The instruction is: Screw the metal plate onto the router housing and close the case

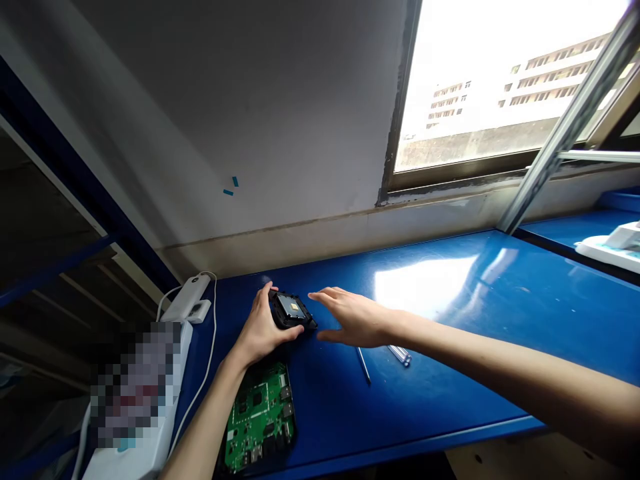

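Observation:
My left hand (264,323) grips a black square cooler-like part (293,307) by its left side, thumb along the near edge and fingers behind. A grey plate with a small copper-coloured square faces up on the part. Just to its right, my right hand (350,316) is open, thumb and fingers apart, apparently not touching it. Below my left wrist lies a green circuit board (263,417) in a dark case, partly covered by my left forearm. A thin metal rod (364,367) and a clear plastic-looking piece (400,355) lie below my right hand, partly hidden by it.
The blue tabletop (340,420) meets a pale wall (280,243) at the back. White power strips (186,300) and a white cable (213,333) run along the left side. A metal post (545,153) stands at the back right, near a white object (613,247).

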`<state>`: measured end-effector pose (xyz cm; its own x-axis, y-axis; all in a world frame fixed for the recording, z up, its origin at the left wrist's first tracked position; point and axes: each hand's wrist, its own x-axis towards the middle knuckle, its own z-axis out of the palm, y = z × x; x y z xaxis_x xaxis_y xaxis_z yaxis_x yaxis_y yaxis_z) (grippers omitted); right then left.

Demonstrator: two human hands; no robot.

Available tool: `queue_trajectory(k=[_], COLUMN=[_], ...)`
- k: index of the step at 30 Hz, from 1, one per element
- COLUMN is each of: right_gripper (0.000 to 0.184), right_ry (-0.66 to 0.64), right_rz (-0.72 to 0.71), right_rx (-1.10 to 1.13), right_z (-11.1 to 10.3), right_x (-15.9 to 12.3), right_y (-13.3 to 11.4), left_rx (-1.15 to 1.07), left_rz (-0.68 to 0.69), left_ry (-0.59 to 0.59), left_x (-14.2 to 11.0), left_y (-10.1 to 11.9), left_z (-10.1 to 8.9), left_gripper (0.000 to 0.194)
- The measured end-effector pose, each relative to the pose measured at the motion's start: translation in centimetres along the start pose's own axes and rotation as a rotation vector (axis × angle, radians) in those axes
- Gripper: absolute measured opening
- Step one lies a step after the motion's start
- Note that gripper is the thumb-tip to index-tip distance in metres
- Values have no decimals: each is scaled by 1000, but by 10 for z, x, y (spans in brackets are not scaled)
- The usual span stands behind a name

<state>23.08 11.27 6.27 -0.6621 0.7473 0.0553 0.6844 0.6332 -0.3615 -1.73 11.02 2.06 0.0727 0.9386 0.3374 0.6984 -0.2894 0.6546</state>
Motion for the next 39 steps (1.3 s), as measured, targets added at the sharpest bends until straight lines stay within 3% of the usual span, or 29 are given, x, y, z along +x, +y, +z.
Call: queue_trajectory(k=[6, 11, 15, 22, 24, 26, 28, 29, 34, 39], right_gripper=[135, 135, 136, 114, 96, 65, 55, 60, 124, 131], right_ry=[-111, -113, -98, -96, -95, -88, -94, -105, -178, -215], right_rz=[-81, -109, -116, -99, -72, -37, -4, 11, 52, 56], right_rx=[108, 129, 86, -44, -63, -76, -86, -90, -93, -90], right_z=[8, 8, 5, 5, 2, -1, -5, -7, -15, -21], right_x=[41, 67, 81, 97, 97, 97, 97, 97, 95, 90], right_y=[22, 23, 18, 17, 20, 23, 28, 31, 42, 46], left_rx=[-101, -161, -124, 147, 219, 262, 279, 279, 216, 97], left_rz=[67, 131, 124, -43, -78, -93, -107, -114, -140, -146], left_ry=[-3, -27, -78, -173, -205, -238, -260, -267, -299, -339], left_x=[7, 10, 10, 8, 9, 12, 17, 20, 30, 29], left_y=[4, 11, 2, -41, -48, -51, -50, -48, -33, -14], left_z=[-2, -12, -22, -30, -28, -24, -19, -16, 0, 6], left_gripper=[41, 42, 42, 40, 39, 39, 38, 38, 37, 35])
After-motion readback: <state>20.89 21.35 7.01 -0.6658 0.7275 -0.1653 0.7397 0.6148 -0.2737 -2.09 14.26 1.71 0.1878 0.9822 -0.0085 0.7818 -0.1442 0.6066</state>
